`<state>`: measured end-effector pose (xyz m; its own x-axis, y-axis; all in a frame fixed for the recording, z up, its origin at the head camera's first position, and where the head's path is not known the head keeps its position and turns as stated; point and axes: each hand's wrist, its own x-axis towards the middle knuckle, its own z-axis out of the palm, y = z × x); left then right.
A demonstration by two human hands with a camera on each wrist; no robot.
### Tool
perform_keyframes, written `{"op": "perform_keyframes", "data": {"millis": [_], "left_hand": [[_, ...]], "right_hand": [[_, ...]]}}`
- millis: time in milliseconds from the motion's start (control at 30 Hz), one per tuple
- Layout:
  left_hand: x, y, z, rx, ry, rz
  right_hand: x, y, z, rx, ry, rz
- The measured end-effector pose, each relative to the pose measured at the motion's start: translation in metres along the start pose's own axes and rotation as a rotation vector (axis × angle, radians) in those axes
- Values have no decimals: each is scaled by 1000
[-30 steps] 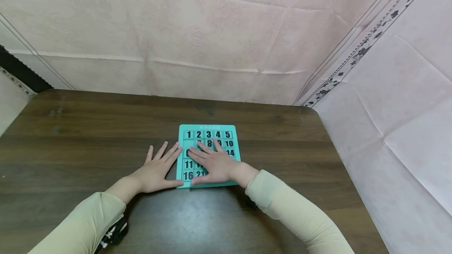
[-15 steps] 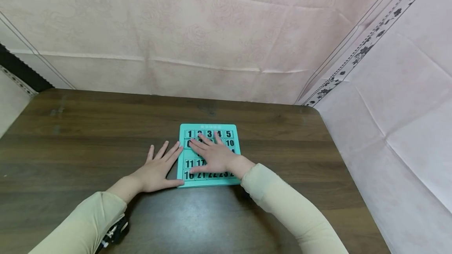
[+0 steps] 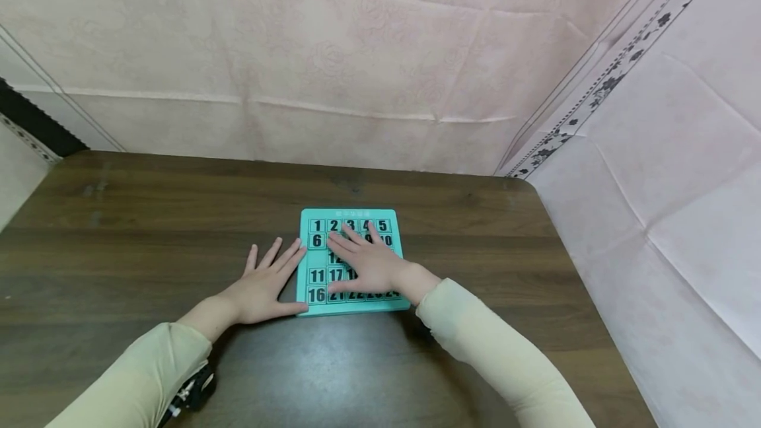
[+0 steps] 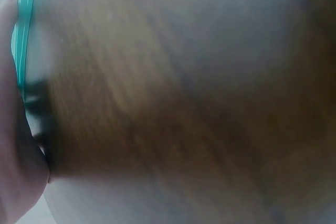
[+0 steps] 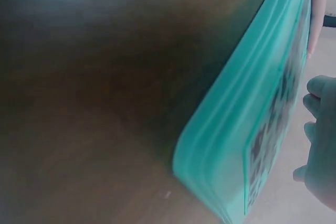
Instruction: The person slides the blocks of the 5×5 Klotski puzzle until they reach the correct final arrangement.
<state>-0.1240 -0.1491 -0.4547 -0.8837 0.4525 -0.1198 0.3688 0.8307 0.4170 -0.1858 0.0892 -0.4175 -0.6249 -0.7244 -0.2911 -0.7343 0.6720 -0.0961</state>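
A turquoise number slide puzzle (image 3: 352,309) with black numerals on square tiles lies flat on the table, a little right of the middle in the head view. My left hand (image 3: 261,289) rests at its left side with fingers spread, thumb and fingertips right at the edge. Over the tiles, my right hand (image 3: 371,266) lies with straight, spread fingers and hides part of the middle rows. In the right wrist view the puzzle's thick side (image 5: 226,108) shows, with the right hand (image 5: 323,145) over its face. The left wrist view catches the left hand (image 4: 18,145) beside the turquoise edge.
The brown wooden table (image 3: 148,216) extends around the puzzle. Behind it hangs a pale patterned cloth (image 3: 357,65), and another white cloth (image 3: 672,183) with a floral border stands on the right. A dark wrist device (image 3: 199,388) sits under the left sleeve.
My right hand has slid up over the tiles and then slightly right, uncovering more of the bottom row and the 6 tile. The left hand stays at the puzzle's left edge.
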Motion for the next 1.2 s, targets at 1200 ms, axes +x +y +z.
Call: {"op": "perform_keyframes", "data": {"millis": [1200], "left_hand": [[2, -2, 2, -1, 3, 14]], "right_hand": [[-41, -31, 26, -96, 6, -220]]}}
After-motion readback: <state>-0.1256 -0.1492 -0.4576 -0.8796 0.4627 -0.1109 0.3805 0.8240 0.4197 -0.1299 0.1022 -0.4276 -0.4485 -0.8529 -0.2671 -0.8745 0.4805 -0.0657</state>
